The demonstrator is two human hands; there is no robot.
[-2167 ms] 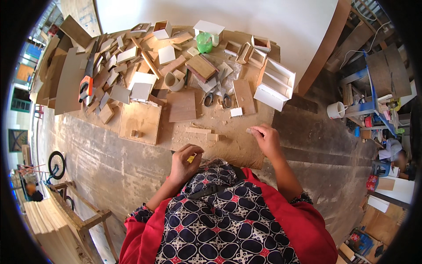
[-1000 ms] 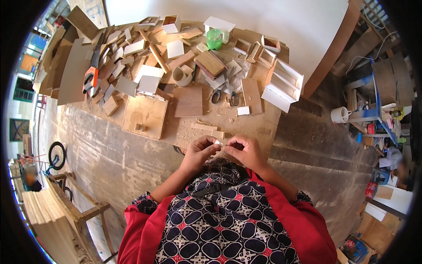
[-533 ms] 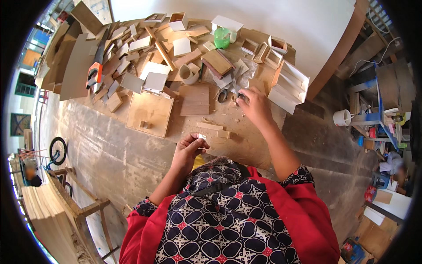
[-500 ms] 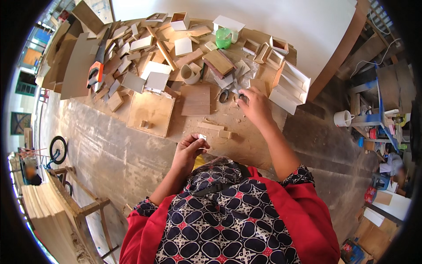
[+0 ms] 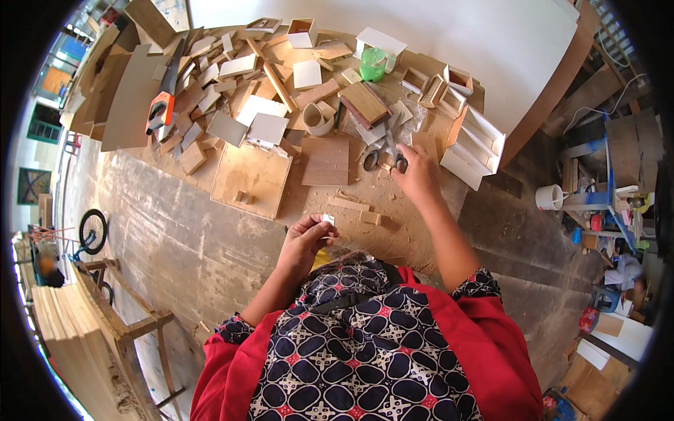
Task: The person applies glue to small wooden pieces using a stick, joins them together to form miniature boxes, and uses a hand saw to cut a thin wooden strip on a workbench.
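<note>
My left hand [image 5: 306, 240] is closed in a pinch on a small white piece [image 5: 328, 219], held just off the table's near edge. My right hand [image 5: 420, 174] reaches over the worktable, its fingers closed at one dark handle loop of a pair of scissors [image 5: 401, 163]. The scissors' other loop stands apart to the left, and their metal blades point away from me. Between the hands lie small wooden strips [image 5: 349, 203]. A square brown board [image 5: 325, 161] rests left of the scissors.
Wood offcuts [image 5: 239, 65] pile up at the far left, with an orange-handled saw [image 5: 161, 112] beside them. A green plastic cup [image 5: 373, 64], a cardboard ring [image 5: 317, 121] and a brown block [image 5: 365, 104] stand farther back. A white compartment box [image 5: 476, 144] sits at the right edge.
My right hand has drawn slightly nearer with the scissors, and their blades show more plainly. The left hand keeps its pinch on the white piece. The whole view has shifted a little.
</note>
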